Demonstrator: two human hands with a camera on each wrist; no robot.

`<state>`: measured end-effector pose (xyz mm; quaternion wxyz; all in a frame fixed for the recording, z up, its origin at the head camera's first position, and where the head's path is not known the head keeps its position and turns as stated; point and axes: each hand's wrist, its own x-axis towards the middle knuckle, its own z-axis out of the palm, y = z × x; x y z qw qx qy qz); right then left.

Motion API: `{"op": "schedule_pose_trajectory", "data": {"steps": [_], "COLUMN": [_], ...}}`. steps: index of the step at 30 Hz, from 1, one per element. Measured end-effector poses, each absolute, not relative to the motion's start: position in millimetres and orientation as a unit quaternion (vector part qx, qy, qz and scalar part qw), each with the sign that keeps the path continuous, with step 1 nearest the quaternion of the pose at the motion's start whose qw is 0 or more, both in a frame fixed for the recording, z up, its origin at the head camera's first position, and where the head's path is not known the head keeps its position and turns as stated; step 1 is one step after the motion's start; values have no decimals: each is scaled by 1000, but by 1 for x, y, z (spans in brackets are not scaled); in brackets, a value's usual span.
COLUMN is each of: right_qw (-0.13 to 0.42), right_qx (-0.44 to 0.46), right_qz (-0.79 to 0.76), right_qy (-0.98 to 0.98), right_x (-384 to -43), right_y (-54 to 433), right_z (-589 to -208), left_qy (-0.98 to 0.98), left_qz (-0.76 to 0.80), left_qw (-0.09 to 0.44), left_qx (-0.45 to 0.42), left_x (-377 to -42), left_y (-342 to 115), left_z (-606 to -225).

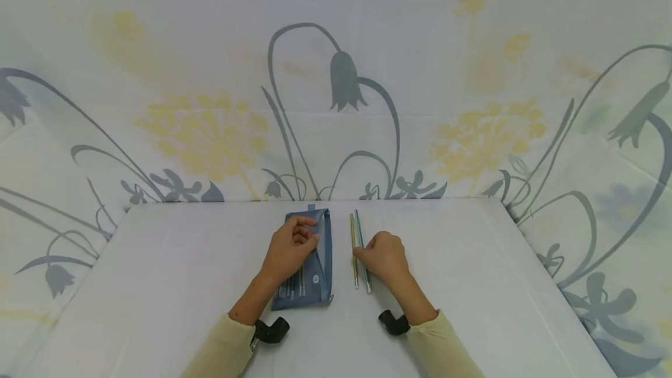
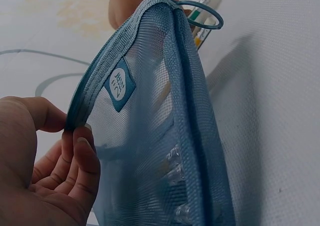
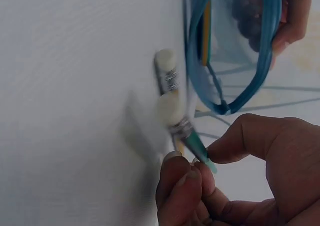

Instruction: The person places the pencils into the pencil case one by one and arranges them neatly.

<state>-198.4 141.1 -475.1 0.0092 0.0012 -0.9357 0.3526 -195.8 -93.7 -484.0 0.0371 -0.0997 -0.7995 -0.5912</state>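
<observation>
A blue mesh zip pouch lies in the middle of the white table, its mouth held apart. My left hand pinches the zipped edge between thumb and fingers, seen closely in the left wrist view. Through the mesh show several pencil ends with metal ferrules. To the pouch's right, my right hand pinches a green pencil with a white eraser, its eraser end towards me. Just left of it is a yellow pencil; whether the right fingers touch it I cannot tell.
Behind the white tabletop hangs a flower-printed cloth, which also runs along both sides. A zip pull loop sticks out from the pouch's corner. Black wrist cameras sit at both cuffs.
</observation>
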Motion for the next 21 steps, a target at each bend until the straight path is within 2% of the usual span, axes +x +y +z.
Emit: {"op": "schedule_pose_trajectory", "data": {"steps": [10,21], "right_qw": [-26,-32], "right_qx": [37,45], "right_qz": [378,425], "right_qy": [-925,-904], "right_x": [-188,-186], "right_y": [128,115], "right_z": [-463,-469], "left_qy": [-803,-805], "left_qz": [-587,-584], "left_qw": [40,41], "left_qx": [-96,-96], "left_x": [-194,-193], "left_y": [-92,-92], "left_z": [-480,-478]}}
